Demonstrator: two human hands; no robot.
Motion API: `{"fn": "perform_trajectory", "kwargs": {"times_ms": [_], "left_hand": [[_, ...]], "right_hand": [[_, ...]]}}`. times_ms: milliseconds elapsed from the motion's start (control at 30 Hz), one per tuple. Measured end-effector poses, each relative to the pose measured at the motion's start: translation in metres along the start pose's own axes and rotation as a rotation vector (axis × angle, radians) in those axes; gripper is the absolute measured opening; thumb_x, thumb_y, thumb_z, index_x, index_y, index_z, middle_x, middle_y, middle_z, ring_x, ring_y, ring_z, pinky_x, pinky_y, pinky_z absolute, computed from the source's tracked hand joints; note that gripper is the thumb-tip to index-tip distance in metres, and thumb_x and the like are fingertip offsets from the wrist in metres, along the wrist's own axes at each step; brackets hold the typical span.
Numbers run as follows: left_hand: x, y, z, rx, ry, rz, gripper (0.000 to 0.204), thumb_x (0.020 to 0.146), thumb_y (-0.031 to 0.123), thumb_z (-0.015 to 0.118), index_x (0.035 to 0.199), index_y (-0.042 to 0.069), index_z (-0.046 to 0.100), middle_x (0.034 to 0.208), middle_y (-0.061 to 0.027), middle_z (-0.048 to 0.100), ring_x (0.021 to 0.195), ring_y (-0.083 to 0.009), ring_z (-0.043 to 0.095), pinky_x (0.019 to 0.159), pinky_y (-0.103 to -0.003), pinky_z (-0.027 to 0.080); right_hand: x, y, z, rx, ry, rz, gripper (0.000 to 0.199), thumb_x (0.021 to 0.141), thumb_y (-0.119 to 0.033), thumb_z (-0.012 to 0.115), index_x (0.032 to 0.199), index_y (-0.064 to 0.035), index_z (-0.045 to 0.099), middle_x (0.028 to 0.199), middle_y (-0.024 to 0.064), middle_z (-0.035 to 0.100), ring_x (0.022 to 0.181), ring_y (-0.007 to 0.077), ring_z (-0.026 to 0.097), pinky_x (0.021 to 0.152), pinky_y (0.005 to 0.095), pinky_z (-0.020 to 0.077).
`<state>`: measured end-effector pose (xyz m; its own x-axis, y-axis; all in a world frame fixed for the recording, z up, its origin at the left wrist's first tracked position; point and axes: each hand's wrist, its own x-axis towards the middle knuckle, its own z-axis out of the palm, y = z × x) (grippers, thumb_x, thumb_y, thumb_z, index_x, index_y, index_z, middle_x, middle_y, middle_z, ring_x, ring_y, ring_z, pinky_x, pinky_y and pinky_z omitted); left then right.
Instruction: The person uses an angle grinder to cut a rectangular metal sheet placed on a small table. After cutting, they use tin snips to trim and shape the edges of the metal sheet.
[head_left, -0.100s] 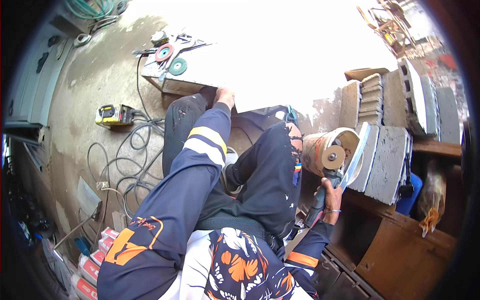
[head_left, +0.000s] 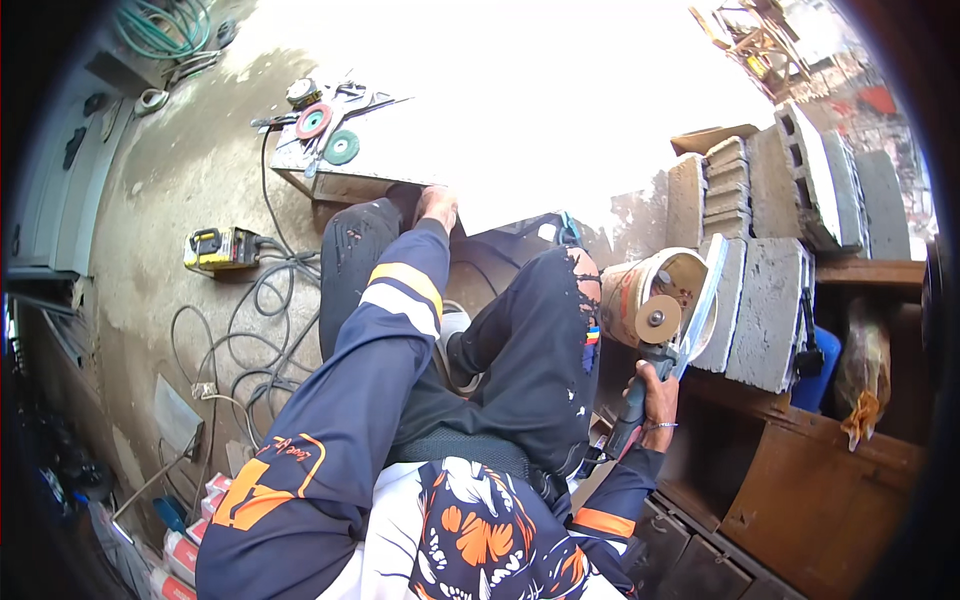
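Head view looks down on a seated person in dark trousers and a navy top with orange and white bands, knees drawn up on a concrete floor (head_left: 170,190). Their right hand (head_left: 658,400) is wrapped tight around the body of an angle grinder (head_left: 648,360), whose round disc (head_left: 658,320) points up beside the mouth of a worn bucket (head_left: 625,295) lying on its side. Just right of the disc, a pale slab (head_left: 705,305) stands on edge against a row of grey concrete blocks (head_left: 770,310) stacked along a brown wooden bench (head_left: 820,480).

The left arm reaches forward, and the left hand (head_left: 437,205) rests on the near edge of a light metal sheet (head_left: 390,160) lying on the floor; glare washes out most of the sheet, so whether the fingers curl around its edge or merely press on it cannot be told. At the sheet's far left corner lie a red-and-grey disc (head_left: 313,121) and a green disc (head_left: 341,148), side by side, with small tools next to them.

A yellow power unit (head_left: 218,248) sits on the floor to the left, well apart from both hands, with grey cables (head_left: 255,330) looping away from it. Red-and-white packets (head_left: 185,545) lie at the lower left edge.
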<state>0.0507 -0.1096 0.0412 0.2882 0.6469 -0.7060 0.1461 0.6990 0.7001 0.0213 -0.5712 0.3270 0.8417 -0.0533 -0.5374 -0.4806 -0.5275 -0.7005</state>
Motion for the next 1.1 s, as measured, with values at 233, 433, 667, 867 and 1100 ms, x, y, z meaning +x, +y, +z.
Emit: {"fn": "perform_trajectory", "kwargs": {"times_ms": [233, 433, 667, 867, 1100], "left_hand": [[-0.065, -0.046, -0.024, 0.080, -0.082, -0.025, 0.009, 0.081, 0.005, 0.062, 0.073, 0.002, 0.061, 0.065, -0.0068, 0.057, 0.049, -0.0166, 0.050, 0.045, -0.033, 0.037], [-0.076, -0.045, -0.015, 0.007, -0.001, -0.204, 0.032, 0.083, 0.018, 0.073, 0.102, -0.005, 0.063, 0.087, -0.0132, 0.065, 0.068, -0.0244, 0.062, 0.062, -0.044, 0.050], [-0.042, 0.007, 0.006, -0.018, -0.002, -0.087, 0.034, 0.085, 0.028, 0.073, 0.106, 0.003, 0.062, 0.099, -0.0132, 0.067, 0.084, -0.0242, 0.064, 0.072, -0.038, 0.051], [-0.074, -0.056, 0.003, -0.081, -0.011, 0.198, 0.049, 0.092, 0.030, 0.065, 0.127, -0.001, 0.049, 0.114, -0.0203, 0.061, 0.100, -0.0286, 0.060, 0.083, -0.042, 0.051], [-0.090, -0.060, 0.029, -0.540, -0.107, -0.293, 0.061, 0.098, 0.037, 0.056, 0.141, 0.000, 0.034, 0.142, -0.0171, 0.048, 0.126, -0.0362, 0.050, 0.101, -0.064, 0.038]], "right_hand": [[-0.017, 0.010, -0.013, 0.033, 0.020, 0.010, 0.030, 0.077, -0.026, 0.071, 0.091, -0.0020, 0.060, 0.066, 0.0083, 0.060, 0.050, 0.0185, 0.060, 0.046, 0.0312, 0.0496], [-0.019, 0.022, -0.024, 0.035, 0.032, -0.037, 0.032, 0.077, -0.030, 0.071, 0.085, -0.0005, 0.059, 0.065, 0.0084, 0.060, 0.050, 0.0192, 0.061, 0.046, 0.0307, 0.0492], [-0.033, 0.032, -0.048, 0.080, 0.075, 0.014, 0.032, 0.077, -0.027, 0.071, 0.091, 0.0004, 0.061, 0.068, 0.0096, 0.060, 0.050, 0.0192, 0.061, 0.047, 0.0308, 0.0503], [-0.038, 0.044, -0.050, 0.082, 0.089, 0.015, 0.033, 0.077, -0.027, 0.071, 0.092, 0.0006, 0.060, 0.067, 0.0085, 0.059, 0.050, 0.0188, 0.060, 0.047, 0.0311, 0.0506], [-0.034, 0.034, -0.035, 0.081, 0.022, -0.028, 0.031, 0.078, -0.027, 0.072, 0.089, -0.0007, 0.061, 0.067, 0.0070, 0.059, 0.050, 0.0176, 0.059, 0.046, 0.0305, 0.0489]]}}
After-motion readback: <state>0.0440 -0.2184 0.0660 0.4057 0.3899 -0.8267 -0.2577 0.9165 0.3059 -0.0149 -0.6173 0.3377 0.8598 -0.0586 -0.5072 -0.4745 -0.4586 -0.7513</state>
